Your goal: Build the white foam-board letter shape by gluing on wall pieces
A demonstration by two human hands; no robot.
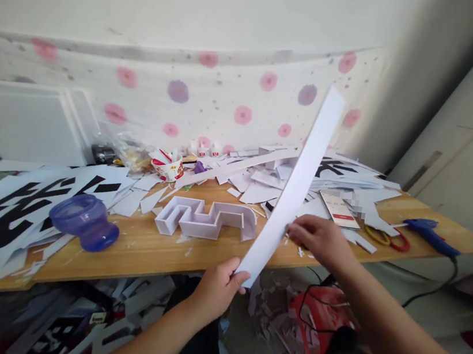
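My left hand (223, 284) grips the lower end of a long, slightly curved white strip (294, 187), thumb on its face. The strip rises at a slant over the table's front edge. My right hand (313, 236) is closed, its fingertips at the strip's right edge near the middle. A small dark spot shows at those fingertips, too small to name. Left of the strip, a white hollow form with zigzag walls (204, 222) stands on the wooden table (143, 255).
A purple translucent container (85, 221) stands at left by sheets with black characters (19, 201). Paper scraps (256, 188) and a cup (168, 168) lie behind. At right are a phone-like device (339, 208), scissors (400, 240) and a corded blue glue gun (431, 234). A red bag (319, 310) sits below.
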